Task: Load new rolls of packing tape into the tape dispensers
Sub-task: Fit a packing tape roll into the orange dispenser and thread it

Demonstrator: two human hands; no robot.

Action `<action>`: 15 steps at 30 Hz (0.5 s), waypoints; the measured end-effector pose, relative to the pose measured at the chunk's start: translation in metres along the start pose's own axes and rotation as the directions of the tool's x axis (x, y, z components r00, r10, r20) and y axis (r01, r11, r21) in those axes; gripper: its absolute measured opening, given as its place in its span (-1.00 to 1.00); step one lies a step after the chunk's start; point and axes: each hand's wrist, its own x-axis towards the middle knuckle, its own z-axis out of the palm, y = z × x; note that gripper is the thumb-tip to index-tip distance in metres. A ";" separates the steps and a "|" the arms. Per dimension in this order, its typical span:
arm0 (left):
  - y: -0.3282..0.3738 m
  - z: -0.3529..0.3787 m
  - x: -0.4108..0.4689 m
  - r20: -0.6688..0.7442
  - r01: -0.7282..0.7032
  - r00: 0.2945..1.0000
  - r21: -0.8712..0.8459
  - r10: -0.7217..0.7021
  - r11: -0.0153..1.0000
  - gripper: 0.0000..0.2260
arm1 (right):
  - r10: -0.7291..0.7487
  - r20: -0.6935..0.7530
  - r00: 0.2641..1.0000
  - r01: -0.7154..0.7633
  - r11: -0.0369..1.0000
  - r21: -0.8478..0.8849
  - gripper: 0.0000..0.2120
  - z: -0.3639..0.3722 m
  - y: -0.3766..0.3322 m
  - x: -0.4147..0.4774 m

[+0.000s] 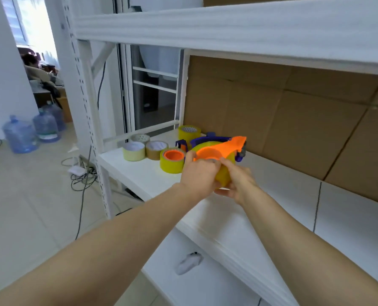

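Both hands hold an orange tape dispenser [224, 149] with a yellow tape roll [224, 176] seated in it, just above the white shelf [139, 173]. My left hand [199, 173] grips the roll's near left side. My right hand [238, 182] grips it from below and the right, thumb near the orange hub. Behind it lies a purple dispenser [203, 141]. To the left stands a yellow roll with an orange core [172, 160]. Further rolls stand on the shelf: a pale yellow roll [134, 151], a brown roll [156, 150], a grey-cored roll [140, 139] and a tall yellow roll [189, 132].
Flat cardboard [283, 120] lines the back of the shelf. An upper shelf beam [227, 27] hangs overhead. A white upright post [91, 120] stands at the left. On the floor lie cables [82, 177] and several water jugs [31, 131]. A lower shelf holds a white object [188, 262].
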 end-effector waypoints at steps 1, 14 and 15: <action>-0.003 0.003 0.013 0.004 -0.026 1.000 0.023 0.026 0.999 -0.62 | 0.005 -0.029 1.000 -0.004 1.000 0.023 -0.52 0.001 -0.004 0.013; -0.019 0.059 0.144 0.129 -0.405 0.902 -0.078 0.412 0.911 -0.76 | 0.074 -0.206 0.976 -0.037 0.984 0.176 -0.70 -0.009 -0.029 0.132; -0.020 0.061 0.149 0.113 -0.408 0.900 -0.119 0.421 0.905 -0.76 | 0.063 -0.234 0.970 -0.025 0.987 0.160 -0.71 -0.010 -0.030 0.137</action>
